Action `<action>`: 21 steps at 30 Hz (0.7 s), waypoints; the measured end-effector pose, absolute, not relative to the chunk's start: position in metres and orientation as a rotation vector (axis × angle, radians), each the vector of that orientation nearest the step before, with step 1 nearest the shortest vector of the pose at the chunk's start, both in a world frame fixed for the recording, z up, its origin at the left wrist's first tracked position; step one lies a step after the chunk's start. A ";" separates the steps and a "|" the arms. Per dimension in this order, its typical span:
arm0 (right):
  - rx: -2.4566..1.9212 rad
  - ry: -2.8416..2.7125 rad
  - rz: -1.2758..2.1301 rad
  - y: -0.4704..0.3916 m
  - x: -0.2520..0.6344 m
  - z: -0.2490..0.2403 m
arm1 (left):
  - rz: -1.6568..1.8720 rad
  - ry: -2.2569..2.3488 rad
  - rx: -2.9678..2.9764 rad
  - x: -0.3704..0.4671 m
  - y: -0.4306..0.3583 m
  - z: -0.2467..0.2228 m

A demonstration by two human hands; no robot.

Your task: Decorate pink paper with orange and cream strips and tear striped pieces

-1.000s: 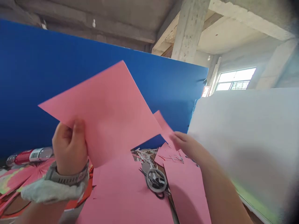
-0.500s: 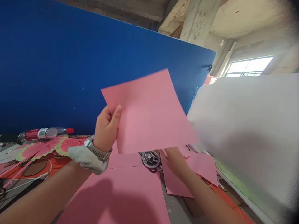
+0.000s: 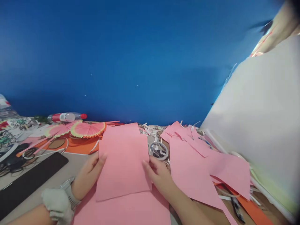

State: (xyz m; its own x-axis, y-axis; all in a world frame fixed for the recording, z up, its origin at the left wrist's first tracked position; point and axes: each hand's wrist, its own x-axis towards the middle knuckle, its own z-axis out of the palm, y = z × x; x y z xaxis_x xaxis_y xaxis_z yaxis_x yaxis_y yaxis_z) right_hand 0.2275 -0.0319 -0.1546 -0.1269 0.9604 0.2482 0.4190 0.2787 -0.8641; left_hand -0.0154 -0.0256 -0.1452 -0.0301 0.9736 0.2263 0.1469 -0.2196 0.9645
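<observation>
A pink sheet [image 3: 124, 165] is held by its two side edges between my hands, above a larger pink sheet [image 3: 126, 211] on the table. My left hand [image 3: 90, 172] grips the left edge, thumb on the front; a watch and a pale scrunchie circle that wrist. On the right edge, my right hand [image 3: 160, 176] has its thumb on the front too. Another pink piece shows behind the sheet's top. A roll of tape [image 3: 158, 151] lies just beyond my right hand.
Cut pink paper [image 3: 192, 172] and a dark pen-like tool [image 3: 237, 210] lie at the right. At the left are pink paper fans [image 3: 87, 128], a bottle [image 3: 67, 117] and a long black object [image 3: 32, 179]. A blue panel [image 3: 140, 62] stands behind, a white one [image 3: 262, 103] right.
The view has turned down and right. The raised pink sheet has come down over the larger one and straightened. My right hand, formerly below it, now holds its right edge.
</observation>
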 end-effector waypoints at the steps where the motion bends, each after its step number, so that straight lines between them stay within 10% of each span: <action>1: -1.292 -1.695 0.800 -0.031 0.228 -0.155 | 1.344 1.231 1.428 -0.017 -0.027 -0.149; 21: -1.422 -1.855 0.918 -0.034 0.210 -0.161 | 1.199 0.864 0.632 -0.046 0.012 -0.146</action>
